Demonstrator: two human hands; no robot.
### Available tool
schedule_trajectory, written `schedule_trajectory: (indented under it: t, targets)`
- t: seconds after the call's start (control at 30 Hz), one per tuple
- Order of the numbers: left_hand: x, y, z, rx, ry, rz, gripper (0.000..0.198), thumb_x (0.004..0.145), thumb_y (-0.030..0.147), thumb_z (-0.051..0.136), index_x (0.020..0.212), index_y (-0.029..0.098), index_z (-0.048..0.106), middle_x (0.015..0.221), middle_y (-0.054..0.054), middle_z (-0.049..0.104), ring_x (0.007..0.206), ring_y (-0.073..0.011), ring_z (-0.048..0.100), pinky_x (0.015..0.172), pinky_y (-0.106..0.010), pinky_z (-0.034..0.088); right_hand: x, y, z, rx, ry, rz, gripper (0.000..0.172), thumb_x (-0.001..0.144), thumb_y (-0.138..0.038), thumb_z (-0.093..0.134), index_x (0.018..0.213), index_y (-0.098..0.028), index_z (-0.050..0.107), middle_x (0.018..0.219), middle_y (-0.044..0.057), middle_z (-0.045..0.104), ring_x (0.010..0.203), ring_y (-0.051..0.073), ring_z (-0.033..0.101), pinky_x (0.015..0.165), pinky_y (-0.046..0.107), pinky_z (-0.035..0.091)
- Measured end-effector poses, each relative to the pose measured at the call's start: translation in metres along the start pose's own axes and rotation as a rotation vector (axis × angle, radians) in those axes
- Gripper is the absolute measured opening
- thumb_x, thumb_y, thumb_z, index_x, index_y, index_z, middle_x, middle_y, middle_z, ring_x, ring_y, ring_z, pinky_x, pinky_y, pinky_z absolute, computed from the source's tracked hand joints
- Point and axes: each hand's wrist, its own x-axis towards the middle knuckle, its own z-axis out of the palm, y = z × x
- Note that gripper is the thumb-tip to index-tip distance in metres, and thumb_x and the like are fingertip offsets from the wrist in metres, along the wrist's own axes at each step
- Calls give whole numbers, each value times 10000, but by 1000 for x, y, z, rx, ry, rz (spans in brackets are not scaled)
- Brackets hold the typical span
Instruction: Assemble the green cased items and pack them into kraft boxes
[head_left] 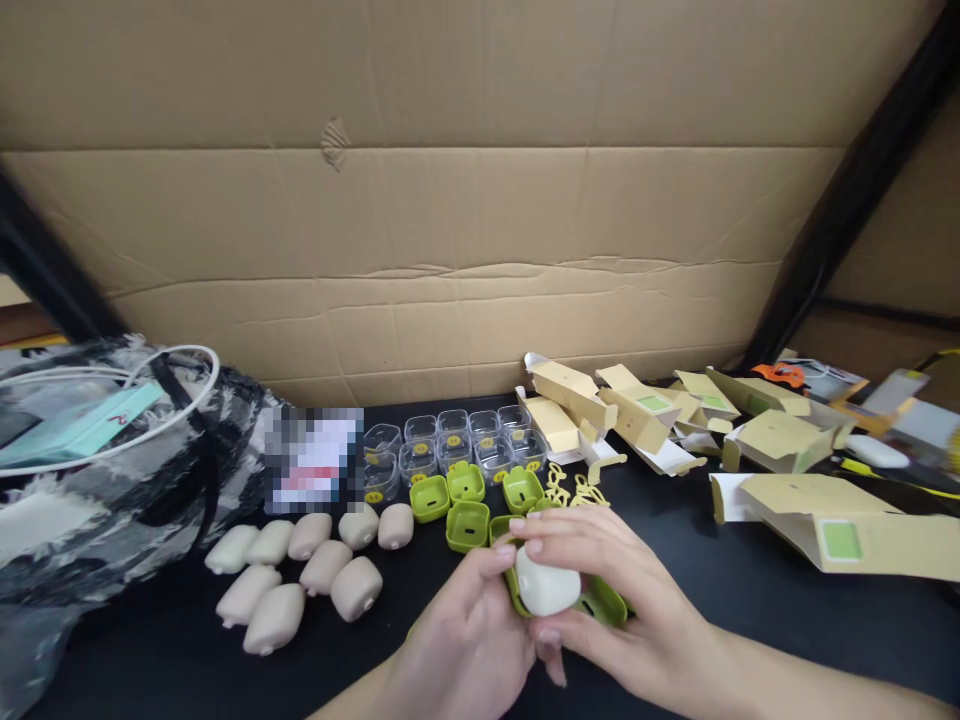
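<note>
Above the black bench, while I cannot tell what the left hand grips, the right hand's fingers, with green cups just beyond, clasp a smooth white rounded block, which uneven pressure could squeeze loose.

Soft, even light covers the cardboard, while the far-right clutter smears into blur.

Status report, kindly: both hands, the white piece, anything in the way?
Right hand holding white piece. Left hand close beside, grip unclear. Green cups close beyond, possibly in the way.
</note>
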Motion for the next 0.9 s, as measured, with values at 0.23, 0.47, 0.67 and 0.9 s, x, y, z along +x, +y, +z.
schedule_trajectory:
  t: [0.23,0.47,0.67,0.9]
  targets:
    - [-2,-9,-4,-21,54,-23,182,694,267,582,862,205,556,737,22,522,588,-109,442,462,-222,232,8,-9,11,-10,133,9,329,635,-124,620,936,-225,536,885,45,669,774,182,639,665,299,518]
    - [-2,-13,-9,-32,77,-121,289,622,398,684,738,198,510,632,55,416,557,-88,356,500,-223,178,13,-16,11,-77,120,-70,265,607,-94,550,837,-222,518,754,39,667,677,173,639,601,282,530]
    - [-3,-6,-3,-39,-12,-160,194,629,309,656,711,196,520,630,50,449,541,-84,366,463,-226,123,12,-14,12,5,106,-54,340,647,-100,574,957,-237,550,815,24,696,759,169,671,659,261,549]
    - [-9,1,-6,202,29,-51,485,623,450,736,987,192,546,745,6,559,468,-35,363,433,-203,176,7,-5,-8,223,-81,103,588,732,-338,734,1248,-261,461,1138,72,629,1023,204,612,860,312,517]
